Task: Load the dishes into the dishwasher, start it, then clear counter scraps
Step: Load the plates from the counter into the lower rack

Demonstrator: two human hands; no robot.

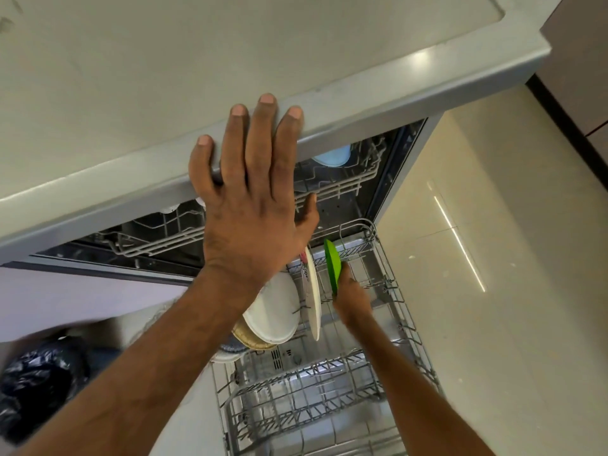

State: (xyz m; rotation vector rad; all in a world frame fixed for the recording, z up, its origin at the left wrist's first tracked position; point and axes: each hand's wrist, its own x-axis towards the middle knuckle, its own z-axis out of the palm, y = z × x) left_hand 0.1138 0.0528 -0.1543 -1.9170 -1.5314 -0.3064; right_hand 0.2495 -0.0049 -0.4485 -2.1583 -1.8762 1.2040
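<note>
I look down over the grey counter edge (394, 103) into an open dishwasher. My left hand (253, 195) lies flat on the counter's front edge, fingers straight. Below, my right hand (350, 296) grips a green plate (333, 264) held upright among the tines of the pulled-out lower rack (329, 390). To its left stand a white plate (314, 294) on edge and a white bowl-like dish (273, 311) leaning against other dishes. The upper rack (339, 179) sits inside the machine and carries a pale blue cup (334, 156).
A black bin bag (36, 383) sits at the lower left on the floor. Glossy cream floor tiles (493, 291) stretch to the right of the rack. A dark cabinet (582, 60) stands at the far right.
</note>
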